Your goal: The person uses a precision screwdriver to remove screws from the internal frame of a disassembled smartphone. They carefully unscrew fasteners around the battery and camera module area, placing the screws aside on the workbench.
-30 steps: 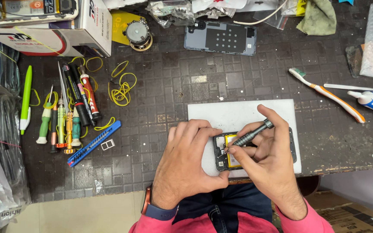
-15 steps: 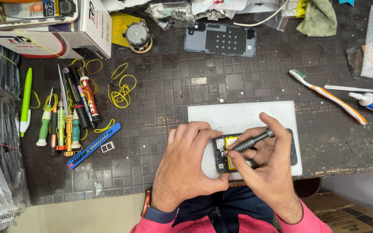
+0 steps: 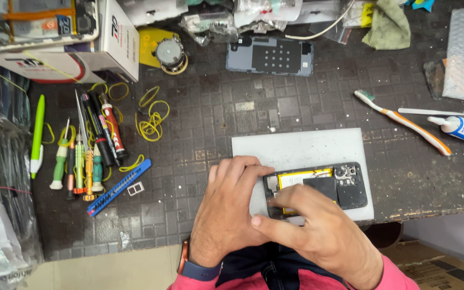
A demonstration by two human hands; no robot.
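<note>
Opened phone (image 3: 323,188), back cover off, lies on a grey mat (image 3: 296,147) at the near edge of the dark workbench (image 3: 216,118). Left hand (image 3: 226,209) braces its left end, fingers curled against the frame. Right hand (image 3: 318,231) crosses over the lower edge, fingertips pressing down; whether they pinch a small tool is hidden, I cannot tell. Judged light, thin, stiff but fragile: exposed yellow battery (image 3: 296,177) and boards. Best held by the frame edges, never the internals.
</note>
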